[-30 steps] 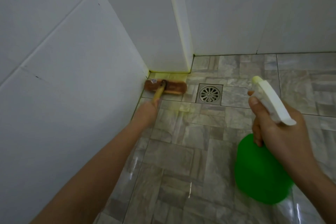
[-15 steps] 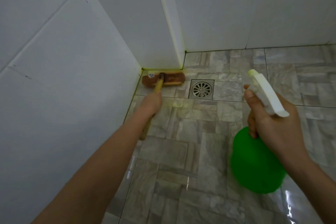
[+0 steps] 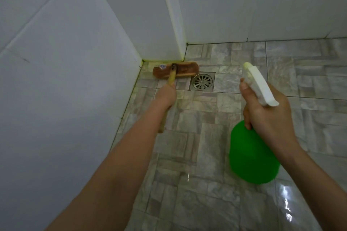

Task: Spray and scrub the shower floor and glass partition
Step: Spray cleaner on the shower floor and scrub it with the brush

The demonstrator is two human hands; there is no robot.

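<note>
— Progress on the floor [image 3: 206, 137]?

— Mid-scrub, by the look of it. Left grip [image 3: 166, 95] wrapped round the brush [image 3: 175, 70] handle, head laid flat on the tiles at 12 o'clock, tucked into the corner against the wall [image 3: 65, 80]. Drain [image 3: 202, 81] just beside the head, at its 3 o'clock.

— And the spray?

— Right grip [image 3: 268, 114] curled round the neck of the bottle [image 3: 253, 155], held up off the floor at 3 to 4 o'clock. Nozzle [image 3: 247, 65] aimed toward 11, roughly at the brush. Trigger finger hidden, so cannot tell whether squeezing.

— Anything done so far?

— Seemingly some spraying: yellowish tint [image 3: 161, 60] along the grout at the foot of the wall, and fainter on the tiles between the brush and the bottle. Wet sheen at 5 o'clock too. Corner strip likely sprayed and now under the bristles.

— And left to do?

— Probably most of it. No tint visible on the tiles out toward 1 and 2 o'clock, so likely not yet sprayed or scrubbed. Glass partition nowhere in view; impossible to judge, presumably not yet begun.
</note>
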